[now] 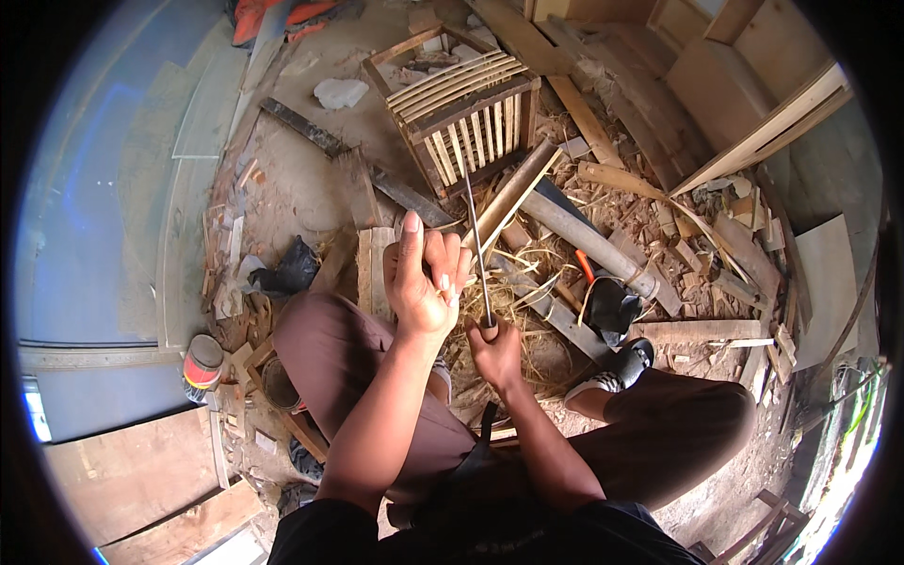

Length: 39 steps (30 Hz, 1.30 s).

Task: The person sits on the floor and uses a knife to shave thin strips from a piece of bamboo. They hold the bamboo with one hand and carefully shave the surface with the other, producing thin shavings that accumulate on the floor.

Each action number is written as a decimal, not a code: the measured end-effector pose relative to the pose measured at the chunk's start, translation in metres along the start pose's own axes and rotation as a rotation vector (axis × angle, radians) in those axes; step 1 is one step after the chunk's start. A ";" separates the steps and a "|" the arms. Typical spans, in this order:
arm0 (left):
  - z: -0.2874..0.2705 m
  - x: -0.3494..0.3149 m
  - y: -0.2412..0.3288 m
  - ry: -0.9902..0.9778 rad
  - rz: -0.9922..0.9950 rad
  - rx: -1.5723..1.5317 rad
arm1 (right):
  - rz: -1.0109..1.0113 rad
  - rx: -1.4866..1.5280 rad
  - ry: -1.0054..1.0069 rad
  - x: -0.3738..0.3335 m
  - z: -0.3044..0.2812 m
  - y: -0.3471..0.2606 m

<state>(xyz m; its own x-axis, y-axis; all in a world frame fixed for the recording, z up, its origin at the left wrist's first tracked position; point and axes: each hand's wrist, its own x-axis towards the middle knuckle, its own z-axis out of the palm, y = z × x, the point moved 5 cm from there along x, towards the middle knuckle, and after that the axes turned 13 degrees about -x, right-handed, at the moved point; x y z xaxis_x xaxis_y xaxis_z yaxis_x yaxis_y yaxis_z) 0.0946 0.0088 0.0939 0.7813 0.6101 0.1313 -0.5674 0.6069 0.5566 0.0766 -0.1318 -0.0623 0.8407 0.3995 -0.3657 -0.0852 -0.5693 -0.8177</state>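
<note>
My right hand (496, 353) is closed around the handle of a long, narrow metal tool (476, 231). Its thin dark shaft points up and away, toward a slatted wooden frame (473, 97); whether it is a knife or a file I cannot tell. To the left of the shaft, my left hand (424, 281) is raised with its fingers curled in and the thumb extended upward. A small pale spot shows near the curled fingertips, but what they hold, if anything, is too small to name. The slatted frame stands on the ground beyond both hands.
Wood offcuts, chips and shavings (532, 320) cover the ground between my legs. A round pole (589, 237) and several boards lie ahead to the right. An orange-handled tool (585, 266) sits by a black bag (612, 309). A paint can (202, 363) stands at left.
</note>
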 end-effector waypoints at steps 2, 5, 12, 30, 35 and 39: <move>-0.005 0.002 -0.001 0.005 -0.027 -0.024 | -0.138 0.098 -0.014 0.000 -0.005 -0.028; -0.007 0.005 0.001 -0.032 -0.023 -0.017 | -0.255 -0.003 0.036 0.001 -0.013 -0.042; -0.016 0.006 0.007 -0.010 -0.028 -0.059 | 0.107 -0.284 0.082 0.030 0.036 0.130; 0.002 0.004 -0.005 -0.153 -0.099 -0.032 | 0.127 -0.231 0.144 0.046 0.040 0.149; 0.005 0.007 -0.007 -0.128 -0.124 0.022 | -0.101 -0.040 0.252 0.022 0.035 0.077; -0.005 0.009 -0.004 -0.126 -0.134 -0.008 | -0.211 0.187 0.142 0.013 0.011 0.005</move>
<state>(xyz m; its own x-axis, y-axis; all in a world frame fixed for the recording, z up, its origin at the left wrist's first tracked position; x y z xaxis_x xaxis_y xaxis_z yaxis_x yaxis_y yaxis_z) 0.1026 0.0138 0.0889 0.8764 0.4548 0.1583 -0.4573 0.6829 0.5696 0.0811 -0.1212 -0.0763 0.9155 0.3827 -0.1244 0.0133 -0.3378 -0.9411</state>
